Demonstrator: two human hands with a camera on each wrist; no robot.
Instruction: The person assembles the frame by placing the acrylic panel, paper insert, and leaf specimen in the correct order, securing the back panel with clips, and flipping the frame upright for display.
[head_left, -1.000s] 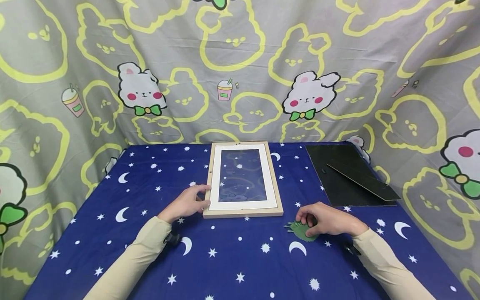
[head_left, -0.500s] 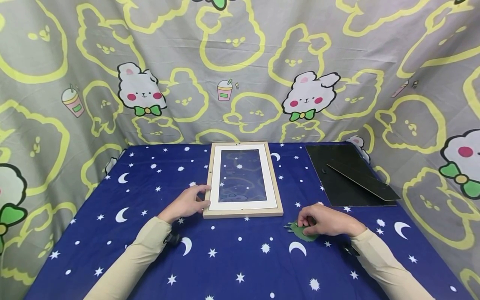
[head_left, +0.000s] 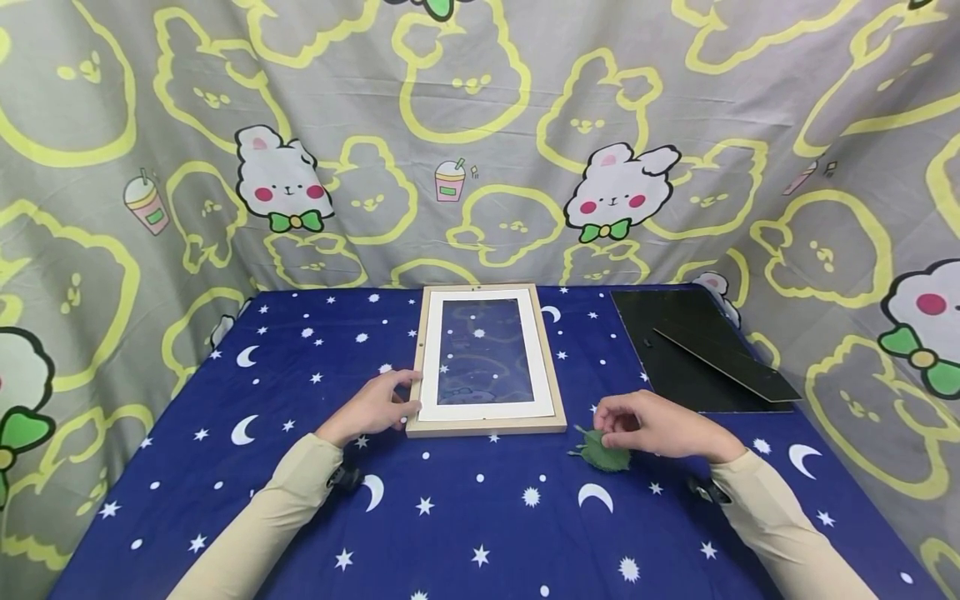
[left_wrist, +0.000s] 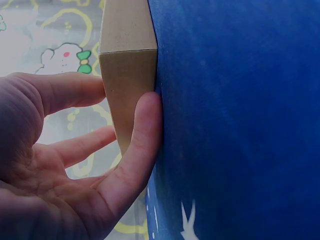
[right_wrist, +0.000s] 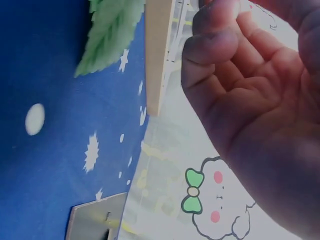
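Note:
A pale wooden picture frame (head_left: 558, 387) with a white mat lies in the middle of the table. My left hand (head_left: 378, 400) rests at its left side near the lower corner. In the left wrist view, its thumb and fingers (left_wrist: 147, 115) touch the frame's edge (left_wrist: 127, 75) without closing round it. My right hand (head_left: 656, 427) pinches a green toothed leaf (head_left: 609, 454) just right of the frame's near corner. Two stems point left from the leaf, so more than one leaf may lie there. The right wrist view shows the leaf (right_wrist: 112, 35), but its pinched part is outside the picture.
A black backing board (head_left: 645, 367) with a raised stand flap (head_left: 723, 362) lies at the back right. The table has a dark blue cloth (head_left: 300, 517) with white stars and moons. A patterned curtain (head_left: 337, 100) encloses the back and sides.
My right hand has risen slightly and moved a little away from me, with the leaf shifting and tilting under its fingers. My left hand and the picture frame have stayed still.

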